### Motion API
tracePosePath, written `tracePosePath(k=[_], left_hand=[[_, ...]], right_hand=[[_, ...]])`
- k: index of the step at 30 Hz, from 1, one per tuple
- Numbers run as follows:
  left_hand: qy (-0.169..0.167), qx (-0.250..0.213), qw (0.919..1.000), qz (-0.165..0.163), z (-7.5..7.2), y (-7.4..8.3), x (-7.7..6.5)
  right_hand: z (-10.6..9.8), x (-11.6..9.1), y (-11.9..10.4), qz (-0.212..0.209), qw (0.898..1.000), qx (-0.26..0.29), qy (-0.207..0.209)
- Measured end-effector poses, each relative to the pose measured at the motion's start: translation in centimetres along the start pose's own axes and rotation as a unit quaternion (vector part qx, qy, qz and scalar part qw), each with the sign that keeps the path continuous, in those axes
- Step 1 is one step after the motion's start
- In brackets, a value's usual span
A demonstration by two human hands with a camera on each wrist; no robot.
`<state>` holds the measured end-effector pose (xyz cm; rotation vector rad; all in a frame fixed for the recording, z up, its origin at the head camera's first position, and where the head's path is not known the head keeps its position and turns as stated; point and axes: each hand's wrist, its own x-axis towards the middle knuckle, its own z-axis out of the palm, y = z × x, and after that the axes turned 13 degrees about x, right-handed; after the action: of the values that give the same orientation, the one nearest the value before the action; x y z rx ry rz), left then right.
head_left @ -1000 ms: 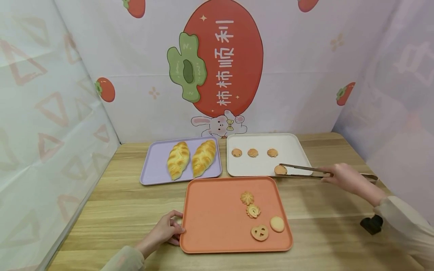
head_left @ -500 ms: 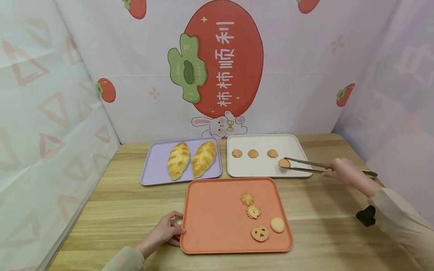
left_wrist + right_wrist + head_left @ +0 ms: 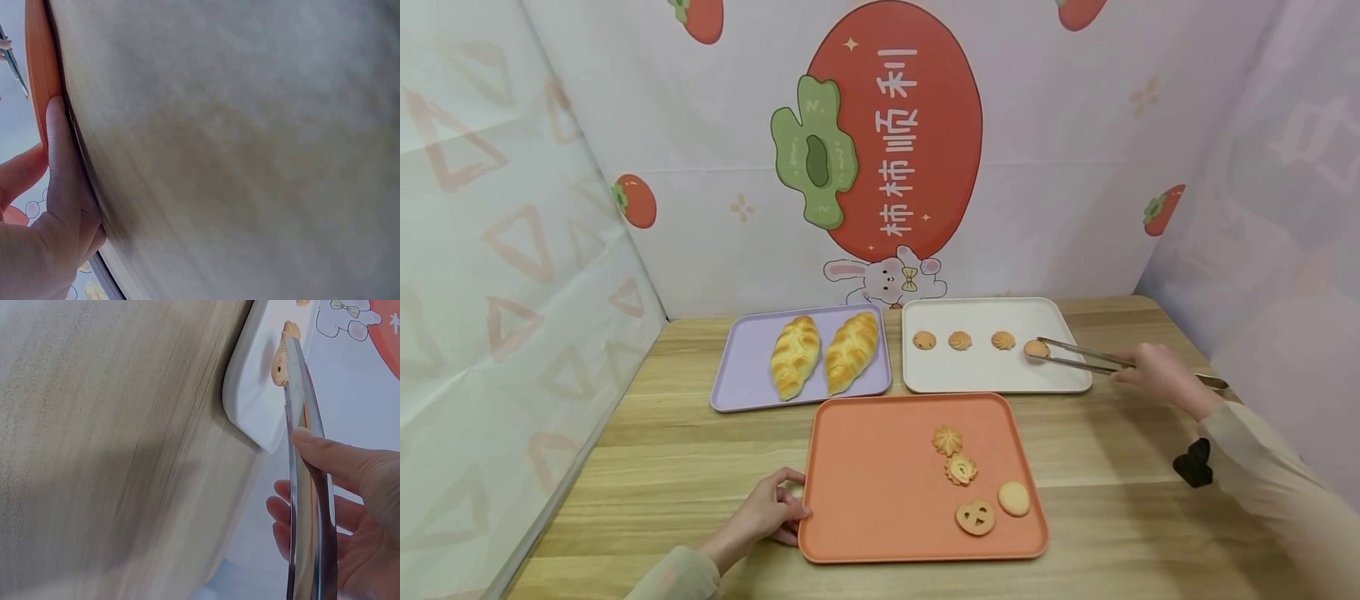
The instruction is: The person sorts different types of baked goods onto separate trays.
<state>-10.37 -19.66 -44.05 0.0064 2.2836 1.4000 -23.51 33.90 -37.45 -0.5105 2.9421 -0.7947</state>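
My right hand [image 3: 1165,379] grips metal tongs [image 3: 303,469], thumb on one arm and fingers on the other side. The serrated tips are around a round dotted cookie [image 3: 1037,350] at the right part of the white tray [image 3: 977,379]. Whether that cookie touches the tray is unclear. Left of it lie two swirled cookies [image 3: 1003,340] and another dotted cookie [image 3: 924,340], in a row. My left hand [image 3: 767,508] holds the left rim of the orange tray [image 3: 865,475], with its thumb and bent fingers at the edge. Part of its fingers is hidden.
On the orange tray's right half lie a flower-shaped cookie [image 3: 947,440], a ring-shaped one [image 3: 961,469], a pretzel-shaped one [image 3: 975,517] and a plain round one [image 3: 1014,498]. Two bread loaves [image 3: 795,357] lie on the purple tray [image 3: 741,367]. Printed cloth [image 3: 715,108] hangs behind the wooden table [image 3: 700,450].
The right hand has brought the tongs and the dotted cookie backward and slightly right, from the white tray's front edge toward the row of cookies. The left hand has stayed put.
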Motion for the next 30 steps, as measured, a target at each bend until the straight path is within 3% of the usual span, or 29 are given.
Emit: tracePosePath(k=[10, 30], left_hand=[[0.001, 0.000, 1.0000, 0.000, 0.0, 0.0, 0.0], [0.002, -0.001, 1.0000, -0.001, 0.0, -0.1, 0.1]], right_hand=[[-0.4, 0.6, 0.8, 0.022, 1.000, 0.017, -0.010], [-0.2, 0.9, 2.0, 0.022, 1.000, 0.003, 0.002]])
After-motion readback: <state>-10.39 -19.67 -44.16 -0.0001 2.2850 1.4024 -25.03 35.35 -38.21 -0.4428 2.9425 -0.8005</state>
